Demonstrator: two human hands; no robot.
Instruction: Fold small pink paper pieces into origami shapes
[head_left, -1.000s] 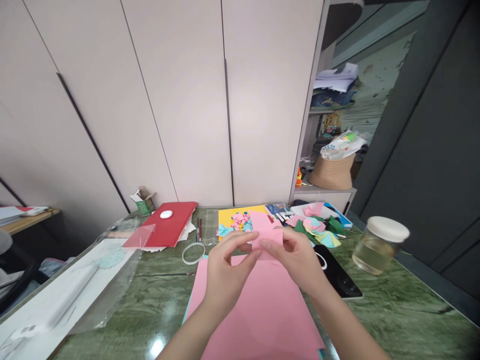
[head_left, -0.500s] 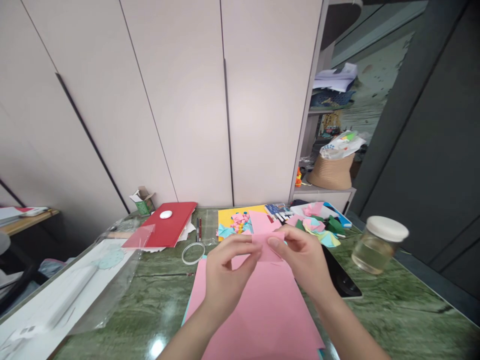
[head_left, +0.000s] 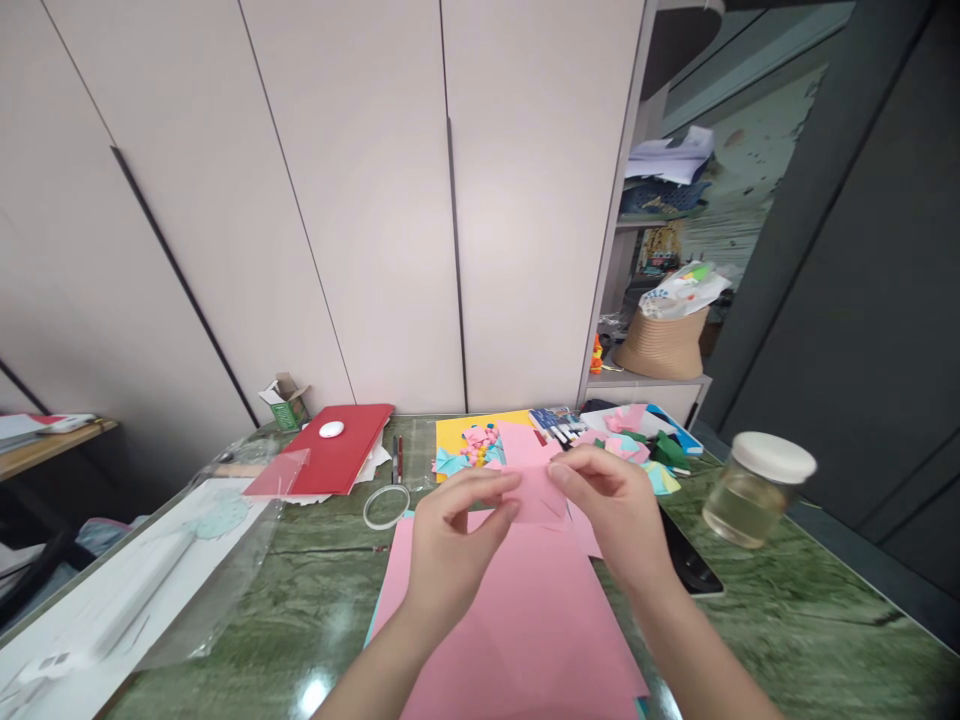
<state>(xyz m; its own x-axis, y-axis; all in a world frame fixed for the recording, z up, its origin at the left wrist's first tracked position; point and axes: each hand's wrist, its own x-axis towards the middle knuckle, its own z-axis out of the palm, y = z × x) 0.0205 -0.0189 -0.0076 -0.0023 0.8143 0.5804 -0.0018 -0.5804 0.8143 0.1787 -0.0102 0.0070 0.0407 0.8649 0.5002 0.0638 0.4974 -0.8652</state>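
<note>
My left hand (head_left: 448, 545) and my right hand (head_left: 609, 515) meet above the table and both pinch a small piece of pink paper (head_left: 541, 496) between thumb and fingers. The piece hangs a little above a large pink sheet (head_left: 525, 630) that lies flat on the green marble table (head_left: 787, 620) under my forearms. A blue sheet edge peeks out beneath the pink one.
Behind my hands lie a yellow sheet (head_left: 457, 432) with paper shapes, a heap of coloured paper scraps (head_left: 637, 450), a tape ring (head_left: 387, 505), pens (head_left: 397, 458) and a red folder (head_left: 337, 450). A lidded glass jar (head_left: 757, 490) stands right, a black tablet (head_left: 686, 565) beside it, plastic wrap (head_left: 150, 580) left.
My right hand has shifted slightly left and up, turning the small pink piece between the fingers. The left hand has stayed nearly still.
</note>
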